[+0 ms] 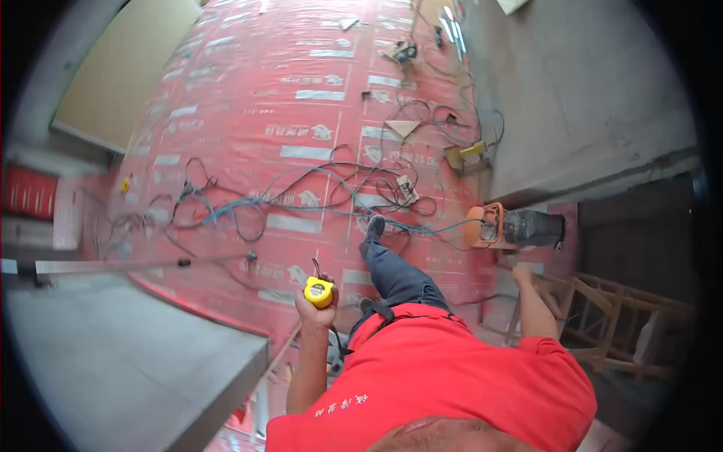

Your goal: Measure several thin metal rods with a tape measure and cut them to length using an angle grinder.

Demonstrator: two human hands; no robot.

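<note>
A yellow tape measure (318,292) rests in my left hand (315,313), fingers closed around its case and a dark strap hanging by the wrist. It is held out in front of me, above the red floor sheeting. My right hand (523,274) hangs at my right side, near an orange machine (486,226) with a dark cylindrical body and a wooden ladder-like frame (595,313). The fingers of that hand are too small and blurred to make out, and nothing shows clearly in it.
Tangled black and blue cables (241,203) cross the red floor sheeting (248,98) ahead of my feet. A grey slab (151,354) with a hard corner stands at the left. A yellow tool (468,154) lies by the right wall. A tan board (124,75) leans at the far left.
</note>
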